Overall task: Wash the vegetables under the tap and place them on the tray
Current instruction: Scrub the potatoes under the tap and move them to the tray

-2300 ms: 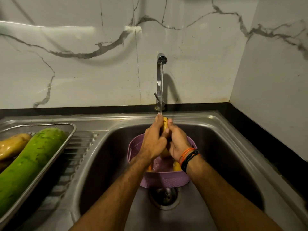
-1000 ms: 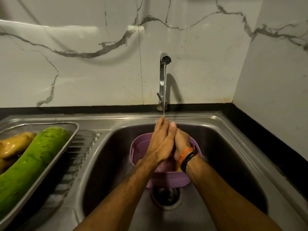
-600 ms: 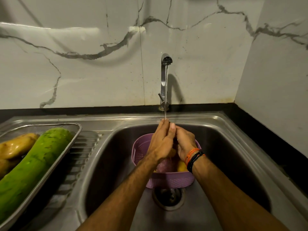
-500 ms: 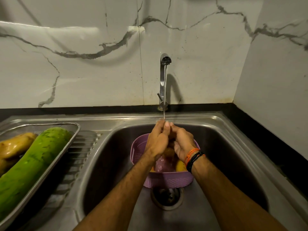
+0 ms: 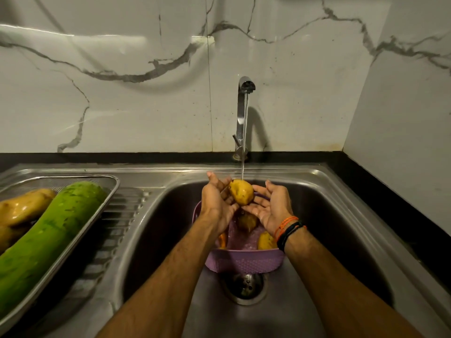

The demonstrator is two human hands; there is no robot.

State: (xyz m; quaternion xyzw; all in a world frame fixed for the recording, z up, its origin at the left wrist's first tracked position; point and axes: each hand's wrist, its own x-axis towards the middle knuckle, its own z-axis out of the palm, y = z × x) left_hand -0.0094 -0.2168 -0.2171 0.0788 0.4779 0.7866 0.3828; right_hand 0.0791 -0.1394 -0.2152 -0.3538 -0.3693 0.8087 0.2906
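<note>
White marble-look wall tiles (image 5: pixel 122 106) with grey veins fill the view from 9 o'clock across 12, and a second tiled wall (image 5: pixel 402 130) meets them in a corner at 2 o'clock. A black counter edge (image 5: pixel 97 158) runs along the foot of the tiles and turns down the side toward 4 o'clock. At 6 o'clock a round metal drain (image 5: pixel 245 286) sits in the basin floor. At 8 o'clock lies the ribbed steel draining board (image 5: pixel 114 230).
</note>
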